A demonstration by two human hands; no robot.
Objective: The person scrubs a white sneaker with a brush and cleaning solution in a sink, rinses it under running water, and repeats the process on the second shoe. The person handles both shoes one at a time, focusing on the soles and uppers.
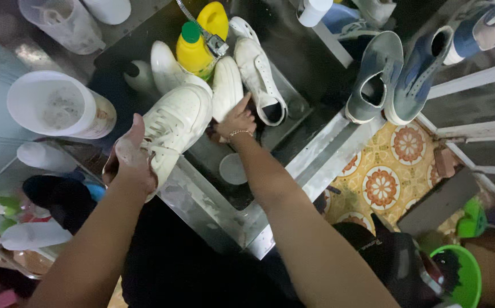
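The left hand (pixel 133 162) covers the heel of the white sneaker (pixel 173 128) it grips. The right hand (pixel 237 118) hides whatever its fingers press on, so that cannot be told. The yellow bottle (pixel 193 54) conceals parts of the white shoes behind it. The clear jug (pixel 65 23) and blue shoe (pixel 481 28) are cut off by the top edge. The green basin (pixel 470 276) runs off the bottom edge.

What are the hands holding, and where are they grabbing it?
The left hand grips a white lace-up sneaker by its heel end. The right hand touches the shoe's toe side; whether it grips is unclear.
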